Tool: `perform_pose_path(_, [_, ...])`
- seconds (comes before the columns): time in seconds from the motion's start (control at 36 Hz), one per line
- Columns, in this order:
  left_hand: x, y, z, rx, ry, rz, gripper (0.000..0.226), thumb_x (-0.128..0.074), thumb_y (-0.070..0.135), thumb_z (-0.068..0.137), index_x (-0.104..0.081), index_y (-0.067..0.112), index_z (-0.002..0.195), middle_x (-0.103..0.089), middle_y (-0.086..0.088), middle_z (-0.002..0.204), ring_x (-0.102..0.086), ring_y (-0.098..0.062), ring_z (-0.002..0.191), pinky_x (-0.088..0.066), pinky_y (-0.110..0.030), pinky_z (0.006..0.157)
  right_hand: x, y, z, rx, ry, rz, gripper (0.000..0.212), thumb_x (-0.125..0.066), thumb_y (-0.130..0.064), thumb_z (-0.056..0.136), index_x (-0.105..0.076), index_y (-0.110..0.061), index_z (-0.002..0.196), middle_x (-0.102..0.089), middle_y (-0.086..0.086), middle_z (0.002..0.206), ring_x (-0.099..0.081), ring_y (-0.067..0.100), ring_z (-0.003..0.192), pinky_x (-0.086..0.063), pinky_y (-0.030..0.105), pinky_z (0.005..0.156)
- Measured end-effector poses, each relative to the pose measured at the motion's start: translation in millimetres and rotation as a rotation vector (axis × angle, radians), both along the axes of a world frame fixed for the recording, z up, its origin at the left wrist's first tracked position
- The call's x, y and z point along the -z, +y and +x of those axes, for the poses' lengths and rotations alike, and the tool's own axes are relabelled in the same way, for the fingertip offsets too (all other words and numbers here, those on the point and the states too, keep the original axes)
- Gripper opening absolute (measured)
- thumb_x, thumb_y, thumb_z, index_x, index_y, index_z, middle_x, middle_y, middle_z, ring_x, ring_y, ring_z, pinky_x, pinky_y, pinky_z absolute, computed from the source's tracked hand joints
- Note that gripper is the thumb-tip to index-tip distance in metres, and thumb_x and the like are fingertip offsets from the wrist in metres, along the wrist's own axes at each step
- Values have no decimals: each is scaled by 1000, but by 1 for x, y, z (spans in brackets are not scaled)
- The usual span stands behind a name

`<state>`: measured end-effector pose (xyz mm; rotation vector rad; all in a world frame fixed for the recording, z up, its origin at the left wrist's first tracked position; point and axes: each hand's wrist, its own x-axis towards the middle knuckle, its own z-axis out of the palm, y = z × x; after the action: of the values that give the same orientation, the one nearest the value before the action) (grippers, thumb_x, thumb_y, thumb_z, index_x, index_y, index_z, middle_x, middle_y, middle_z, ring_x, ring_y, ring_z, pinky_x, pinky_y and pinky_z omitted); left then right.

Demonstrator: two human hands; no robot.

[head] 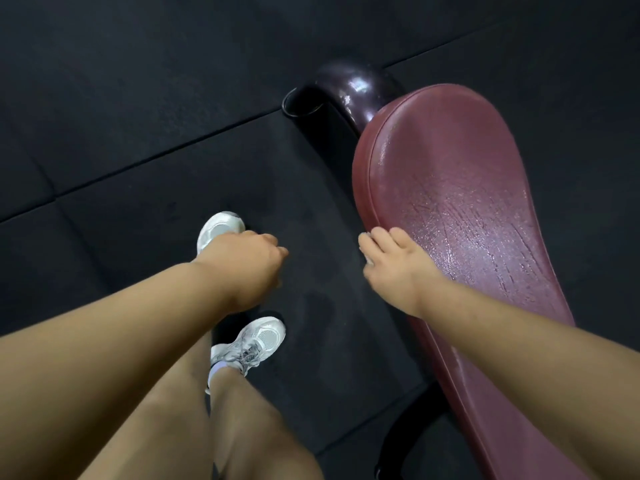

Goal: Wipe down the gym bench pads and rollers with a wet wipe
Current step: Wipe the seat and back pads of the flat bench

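Right hand (391,261) curls over the wet wipe (369,260), pressing it on the bench pad (460,188) edge at 9 o'clock. Left hand (246,261) hangs loosely curled, apparently empty. Pad edge in hand; next probably sweep toward 12 o'clock, keeping pressure

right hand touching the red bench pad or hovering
Touching. The head view shows the right hand lying on the bench pad, fingers curled over its edge, a wet wipe peeking out beneath.
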<state>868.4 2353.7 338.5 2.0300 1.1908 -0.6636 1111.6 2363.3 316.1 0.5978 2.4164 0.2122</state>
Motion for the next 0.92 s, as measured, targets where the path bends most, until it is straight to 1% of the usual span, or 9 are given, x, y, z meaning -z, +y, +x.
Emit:
perform_pose_path(0.17, [6, 32, -18, -16, 24, -4, 30, -42, 41, 96, -51, 24, 120, -50, 3, 117, -52, -23, 108, -41, -32, 75, 3, 66, -50, 192, -59, -50, 23, -83, -19, 39, -68, -23, 56, -56, 0, 78, -32, 24, 86, -24, 38, 75])
perform_pose_path(0.31, [13, 74, -25, -32, 26, 3, 33, -43, 43, 95, -50, 27, 122, -50, 4, 118, -51, -21, 110, -38, -30, 77, -6, 128, -74, 467, 31, 11, 20, -57, -20, 85, -67, -23, 102, -52, -2, 107, -40, 28, 106, -30, 40, 86])
perform_pose_path(0.36, [15, 90, -26, -29, 23, -16, 34, -43, 42, 95, -49, 27, 125, -50, 4, 119, -50, -21, 111, -41, -32, 82, -11, 148, -74, 579, 60, -18, 24, -50, -16, 87, -63, -21, 106, -50, -1, 110, -38, 28, 108, -29, 40, 87])
perform_pose_path(0.47, [17, 119, -22, -11, 9, -25, 32, -42, 38, 95, -50, 26, 123, -50, 4, 118, -50, -22, 110, -38, -31, 78, -11, 146, -71, 499, 93, -30, 5, -65, -27, 72, -70, -25, 74, -56, -6, 79, -50, 23, 83, -32, 35, 70])
perform_pose_path(0.53, [17, 132, -20, -2, 2, -35, 30, -42, 37, 94, -51, 25, 121, -51, 4, 115, -50, -22, 109, -40, -32, 80, -8, 138, -62, 343, 94, -61, 20, -51, -25, 71, -66, -26, 58, -51, -9, 65, -50, 19, 70, -25, 34, 64])
perform_pose_path(0.64, [17, 156, -17, 7, -2, -60, 29, -40, 33, 94, -51, 23, 119, -51, 3, 115, -50, -23, 110, -42, -35, 85, -8, 154, -51, 315, 178, -113, 6, -62, -18, 52, -61, -24, 52, -48, -8, 59, -50, 20, 66, -24, 33, 64])
perform_pose_path(0.69, [17, 168, -15, 7, 3, -64, 30, -42, 32, 94, -52, 24, 121, -51, 3, 118, -50, -23, 112, -42, -35, 86, -11, 184, -55, 443, 204, -3, 6, -59, -20, 57, -65, -21, 58, -54, -5, 64, -53, 23, 70, -31, 32, 63])
perform_pose_path(0.81, [17, 190, -14, 33, 22, -49, 31, -45, 37, 93, -53, 27, 122, -52, 4, 120, -51, -24, 112, -43, -35, 84, -11, 249, -36, 910, -1, 51, 26, -48, -21, 86, -66, -17, 105, -59, 4, 106, -45, 30, 106, -32, 36, 78])
perform_pose_path(0.92, [15, 206, -11, 58, 33, -50, 34, -47, 43, 93, -52, 26, 122, -51, 4, 121, -51, -23, 113, -45, -36, 85, -5, 267, -2, 1418, 175, -77, 28, -51, -19, 83, -71, -19, 103, -64, 11, 100, -52, 31, 97, -41, 30, 74])
